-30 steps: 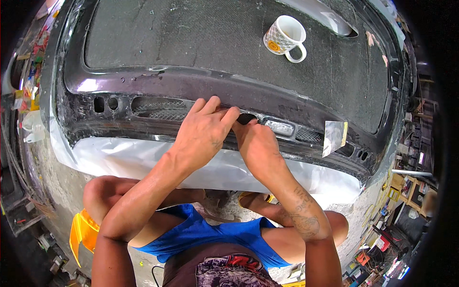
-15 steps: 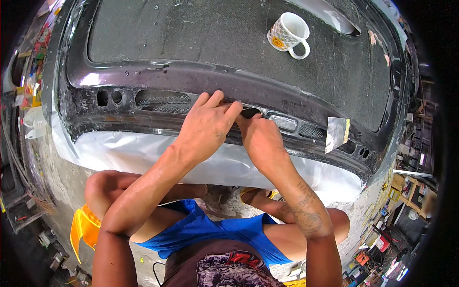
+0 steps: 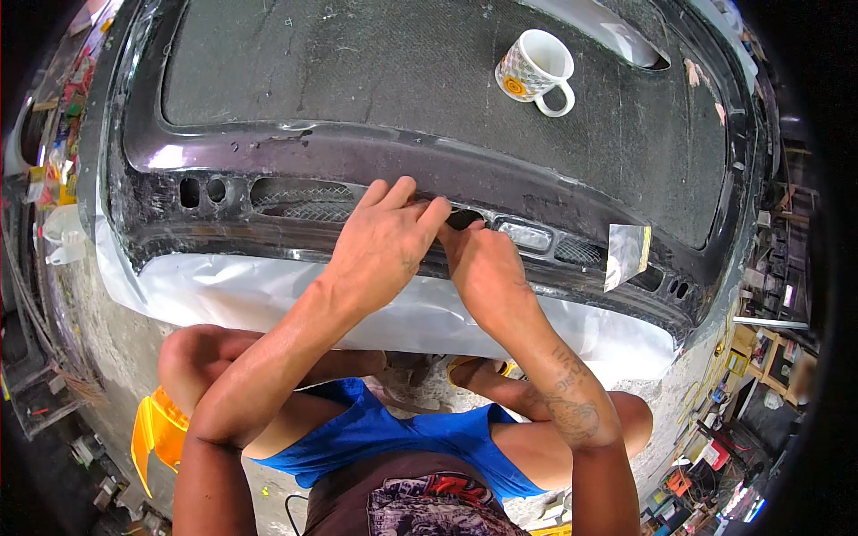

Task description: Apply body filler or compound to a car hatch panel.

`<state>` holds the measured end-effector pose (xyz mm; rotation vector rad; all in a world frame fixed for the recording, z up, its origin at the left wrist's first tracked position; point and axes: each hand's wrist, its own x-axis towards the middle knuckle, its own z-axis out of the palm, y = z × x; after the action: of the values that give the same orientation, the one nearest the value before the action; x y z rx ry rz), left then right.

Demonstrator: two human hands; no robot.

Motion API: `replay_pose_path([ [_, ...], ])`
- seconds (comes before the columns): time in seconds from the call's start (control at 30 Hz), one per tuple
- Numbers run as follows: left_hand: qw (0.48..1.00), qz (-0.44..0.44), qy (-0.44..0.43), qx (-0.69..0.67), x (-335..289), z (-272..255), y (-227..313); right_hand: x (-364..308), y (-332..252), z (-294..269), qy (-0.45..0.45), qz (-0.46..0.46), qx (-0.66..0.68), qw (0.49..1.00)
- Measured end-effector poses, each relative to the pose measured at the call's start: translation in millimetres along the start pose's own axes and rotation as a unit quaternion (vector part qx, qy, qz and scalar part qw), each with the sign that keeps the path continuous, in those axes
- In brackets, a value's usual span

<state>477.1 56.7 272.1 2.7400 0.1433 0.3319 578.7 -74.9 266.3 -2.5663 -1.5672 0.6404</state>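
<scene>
A large dark panel, like a car body part, lies in front of me, with a row of cut-outs along its near edge. My left hand (image 3: 386,234) rests on the near rim of the panel (image 3: 295,147), two fingers bent on the ridge and the others closed toward the right hand. Close beside it, my right hand (image 3: 483,259) is bent with fingertips pinched together at the edge of a dark opening (image 3: 465,218). Fingertips of the two hands nearly meet there; whatever is between them is hidden.
A white patterned mug (image 3: 536,73) stands on the panel's dark woven surface. A small clear plastic bag (image 3: 627,256) hangs at the right cut-outs. Silvery sheeting (image 3: 241,290) hangs below the near edge. Yellow plastic (image 3: 159,433) lies by my left knee, and clutter (image 3: 715,447) at right.
The view has shifted slightly, so the panel and mug sit a little lower and left. Both hands stay at the same opening, the right fingers moved only slightly.
</scene>
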Motion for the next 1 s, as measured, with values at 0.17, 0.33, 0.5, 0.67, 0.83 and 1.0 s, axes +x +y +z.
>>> replay_pose_path([
  [0.17, 1.000, -0.011, -0.006, -0.021, 1.0, -1.0, -0.9, 0.4, 2.2, 1.0, 0.009, -0.021, -0.024, 0.999],
  [0.33, 1.000, -0.014, 0.001, -0.020, 1.2, -1.3, -0.2, 2.1, 1.4, 1.0, -0.017, -0.017, -0.058, 0.998],
  [0.5, 0.999, -0.020, -0.021, -0.018, 2.1, -4.9, -1.4, 1.0, 3.4, 1.4, -0.017, -0.025, -0.047, 0.998],
  [0.67, 1.000, -0.020, -0.022, -0.004, 2.7, -5.5, -0.5, 0.8, 2.9, 5.2, -0.009, -0.019, -0.095, 0.995],
  [0.83, 0.999, -0.026, -0.013, -0.017, 1.7, -5.3, -1.8, 1.7, 2.8, 6.1, -0.014, -0.019, -0.069, 0.997],
  [1.0, 1.000, -0.017, -0.020, -0.010, 2.7, -2.3, 0.2, 0.4, 2.1, 3.9, 0.003, -0.021, -0.074, 0.997],
])
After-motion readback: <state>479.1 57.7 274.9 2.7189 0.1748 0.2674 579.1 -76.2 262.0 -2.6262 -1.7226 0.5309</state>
